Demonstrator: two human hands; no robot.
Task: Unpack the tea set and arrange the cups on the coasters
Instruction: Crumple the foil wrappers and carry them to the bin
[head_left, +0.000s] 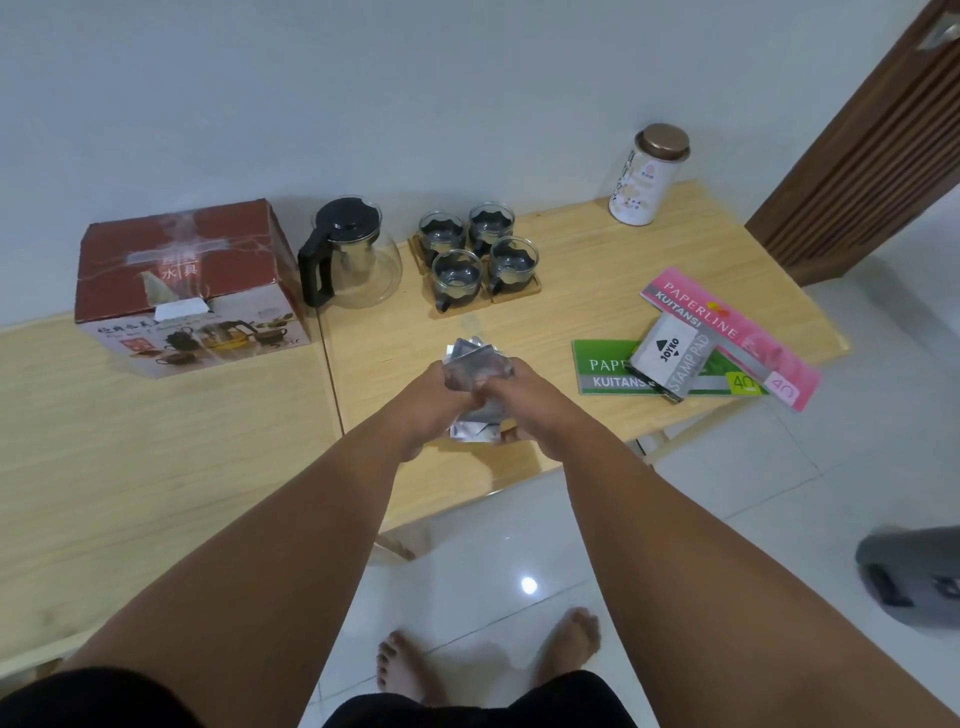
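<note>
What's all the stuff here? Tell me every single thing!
tables: two, light wood, side by side
box: one, red and white, on the left table
teapot: one, clear glass with black lid and handle, right of the box
cups: four, glass with dark holders, on the coasters
coasters: four it seems, wooden, under the cups
tin: one, white with copper lid, far right corner
receipt books: two, pink and green, right table
stamp pad box: one, grey and black, on the green book
wrapping: one crumpled bundle, silvery, in both hands
feet: two, bare, on white tiles
left hand: grips the wrapping
right hand: grips the wrapping
</note>
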